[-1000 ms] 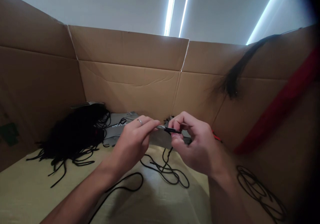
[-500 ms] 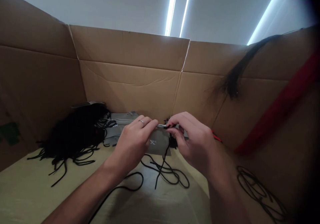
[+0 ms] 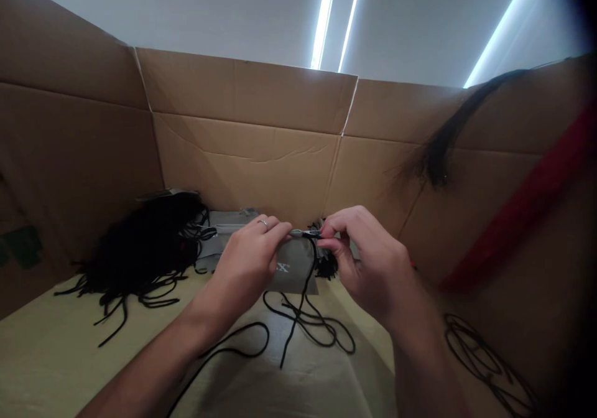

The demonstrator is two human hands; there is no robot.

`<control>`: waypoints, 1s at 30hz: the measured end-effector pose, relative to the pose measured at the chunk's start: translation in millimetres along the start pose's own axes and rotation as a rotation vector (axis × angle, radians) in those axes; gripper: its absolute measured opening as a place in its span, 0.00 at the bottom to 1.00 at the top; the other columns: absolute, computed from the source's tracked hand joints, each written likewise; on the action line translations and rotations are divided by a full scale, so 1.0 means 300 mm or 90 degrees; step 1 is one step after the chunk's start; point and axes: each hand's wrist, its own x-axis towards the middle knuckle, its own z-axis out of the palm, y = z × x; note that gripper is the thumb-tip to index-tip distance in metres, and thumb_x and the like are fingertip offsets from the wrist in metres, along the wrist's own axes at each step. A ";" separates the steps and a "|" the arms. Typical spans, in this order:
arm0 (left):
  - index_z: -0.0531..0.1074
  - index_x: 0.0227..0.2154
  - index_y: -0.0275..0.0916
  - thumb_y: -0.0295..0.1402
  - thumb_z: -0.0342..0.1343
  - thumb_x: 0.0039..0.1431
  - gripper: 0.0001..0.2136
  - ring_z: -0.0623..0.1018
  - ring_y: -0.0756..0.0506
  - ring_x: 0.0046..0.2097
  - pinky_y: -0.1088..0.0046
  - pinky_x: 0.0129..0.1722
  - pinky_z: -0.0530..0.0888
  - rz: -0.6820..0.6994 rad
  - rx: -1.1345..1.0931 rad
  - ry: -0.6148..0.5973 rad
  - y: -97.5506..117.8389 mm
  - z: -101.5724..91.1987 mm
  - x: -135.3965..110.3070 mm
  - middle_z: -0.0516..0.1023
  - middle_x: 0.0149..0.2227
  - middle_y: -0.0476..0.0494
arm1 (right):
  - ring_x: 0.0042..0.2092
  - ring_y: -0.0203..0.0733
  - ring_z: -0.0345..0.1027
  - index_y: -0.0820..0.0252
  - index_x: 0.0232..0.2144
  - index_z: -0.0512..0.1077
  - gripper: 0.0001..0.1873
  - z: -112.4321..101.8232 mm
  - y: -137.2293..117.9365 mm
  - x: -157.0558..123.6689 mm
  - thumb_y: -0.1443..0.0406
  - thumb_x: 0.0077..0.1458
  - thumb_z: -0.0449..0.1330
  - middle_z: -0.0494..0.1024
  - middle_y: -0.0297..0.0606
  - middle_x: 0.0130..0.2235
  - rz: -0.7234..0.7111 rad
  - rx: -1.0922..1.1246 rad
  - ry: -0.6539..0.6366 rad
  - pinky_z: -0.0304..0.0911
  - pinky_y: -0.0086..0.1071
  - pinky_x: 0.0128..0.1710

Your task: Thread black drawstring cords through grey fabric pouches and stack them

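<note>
A grey fabric bag (image 3: 296, 281) with white lettering lies in front of me, its upper edge lifted. My left hand (image 3: 254, 250), ring on one finger, is closed on that edge; its fingertips hide part of the fabric. My right hand (image 3: 361, 256) pinches a short dark end just right of the bag's edge, apparently black cord. From between the hands the black cord (image 3: 306, 281) hangs down over the bag and onto the table. A thin pale wire or thread sticks out left of the bag's top edge.
A big heap of black cords (image 3: 140, 250) lies at the left. Cardboard walls (image 3: 247, 138) enclose the yellowish table (image 3: 56, 356). Looped cord (image 3: 485, 356) lies at right, below a red strip (image 3: 517, 213) and a hanging dark tuft (image 3: 438, 150). A small black bundle sits behind my right hand.
My right hand has shifted slightly right, away from the left, and more dark material shows between them. The hanging cord's lower end has swung a little left. My left hand stays closed.
</note>
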 end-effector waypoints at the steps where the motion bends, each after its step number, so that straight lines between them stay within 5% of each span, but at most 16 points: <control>1: 0.80 0.44 0.34 0.19 0.58 0.67 0.09 0.82 0.40 0.39 0.65 0.38 0.77 -0.006 -0.016 -0.004 0.000 0.000 0.002 0.84 0.38 0.40 | 0.38 0.40 0.71 0.55 0.36 0.66 0.09 -0.002 -0.002 0.001 0.69 0.72 0.59 0.76 0.36 0.35 -0.001 0.001 0.003 0.67 0.32 0.40; 10: 0.81 0.42 0.35 0.18 0.57 0.68 0.10 0.81 0.43 0.37 0.69 0.38 0.74 -0.026 -0.099 -0.044 0.014 -0.010 0.004 0.84 0.37 0.42 | 0.35 0.33 0.78 0.53 0.37 0.65 0.14 0.012 -0.005 -0.017 0.78 0.63 0.52 0.80 0.31 0.35 0.124 0.058 0.027 0.69 0.25 0.35; 14: 0.81 0.39 0.36 0.19 0.57 0.68 0.09 0.81 0.43 0.37 0.68 0.37 0.73 -0.038 -0.103 -0.064 0.015 -0.015 0.006 0.83 0.36 0.42 | 0.37 0.35 0.80 0.53 0.41 0.69 0.10 -0.004 -0.006 -0.019 0.74 0.66 0.60 0.83 0.31 0.39 0.136 0.106 0.005 0.72 0.26 0.38; 17: 0.81 0.39 0.36 0.19 0.57 0.68 0.09 0.81 0.42 0.37 0.68 0.38 0.72 -0.035 -0.105 -0.080 0.015 -0.016 0.005 0.83 0.36 0.43 | 0.40 0.36 0.80 0.53 0.49 0.74 0.16 -0.014 -0.004 -0.013 0.75 0.62 0.67 0.84 0.33 0.43 0.092 0.120 -0.024 0.74 0.27 0.43; 23: 0.80 0.43 0.37 0.20 0.55 0.70 0.10 0.80 0.43 0.38 0.68 0.38 0.72 -0.036 -0.091 -0.118 0.013 -0.015 0.000 0.83 0.37 0.44 | 0.37 0.35 0.78 0.55 0.37 0.80 0.10 -0.035 -0.005 -0.004 0.75 0.64 0.65 0.83 0.33 0.38 0.037 0.122 -0.023 0.71 0.26 0.39; 30: 0.73 0.42 0.38 0.23 0.49 0.75 0.08 0.77 0.45 0.40 0.70 0.39 0.73 0.036 -0.171 -0.180 0.051 -0.047 -0.010 0.78 0.39 0.45 | 0.34 0.36 0.76 0.53 0.34 0.81 0.06 -0.007 0.042 -0.020 0.70 0.63 0.68 0.83 0.32 0.34 0.209 0.365 -0.014 0.70 0.28 0.33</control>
